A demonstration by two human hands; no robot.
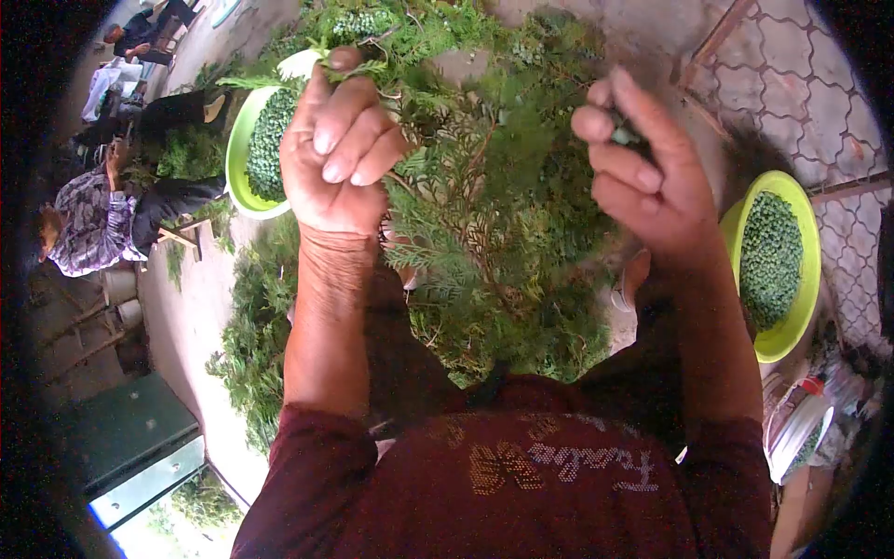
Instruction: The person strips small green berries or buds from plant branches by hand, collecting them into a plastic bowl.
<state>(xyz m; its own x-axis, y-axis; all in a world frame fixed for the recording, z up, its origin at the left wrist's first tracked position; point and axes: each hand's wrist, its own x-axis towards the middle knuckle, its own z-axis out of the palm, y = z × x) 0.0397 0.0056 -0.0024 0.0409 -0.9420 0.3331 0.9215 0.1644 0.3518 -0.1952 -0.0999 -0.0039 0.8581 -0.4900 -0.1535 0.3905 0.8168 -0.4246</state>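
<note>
My left hand (340, 149) is closed, thumb and forefinger pinching a leafy evergreen sprig (377, 68) that sticks out past the fingertips. Part of it looks bleached by light. On the other side, my right hand (647, 163) is raised with its fingers curled around small green cones (622, 136); the fingers hide how many. Between and below both hands lies a heap of cut evergreen branches (475, 205). Close to my left hand stands a yellow-green basin (235, 154) filled with small green cones (270, 144).
A second yellow-green basin (812, 252) of green cones stands at the right on patterned paving (782, 84). Another person (88, 219) sits at the left by a wooden stool (186, 235); one more person (140, 37) is farther back. A dark green box (130, 433) is at lower left.
</note>
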